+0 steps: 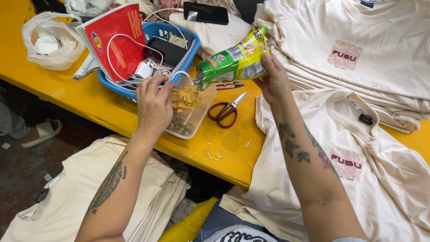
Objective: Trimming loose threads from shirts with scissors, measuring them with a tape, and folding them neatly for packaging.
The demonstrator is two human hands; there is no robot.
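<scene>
My right hand (pixel 274 78) grips a green and yellow snack bag (pixel 235 60) and tilts it, mouth down, over a clear plastic container (pixel 197 116). Yellow chips (pixel 187 97) lie in the container. My left hand (pixel 154 105) holds the container's left side at the near edge of the yellow table (pixel 89 96). Red-handled scissors (pixel 226 111) lie just right of the container. A small thread snip (pixel 228 85) rests under the bag.
A blue basket (pixel 116 85) holds a red booklet (pixel 117 38), phone and white cables. A plastic bag (pixel 49 42) sits far left. Cream T-shirts are stacked at the right (pixel 358 45), one spread before me (pixel 358 179), more on my lap (pixel 67 197). Someone's sandalled foot (pixel 42 132) is on the floor.
</scene>
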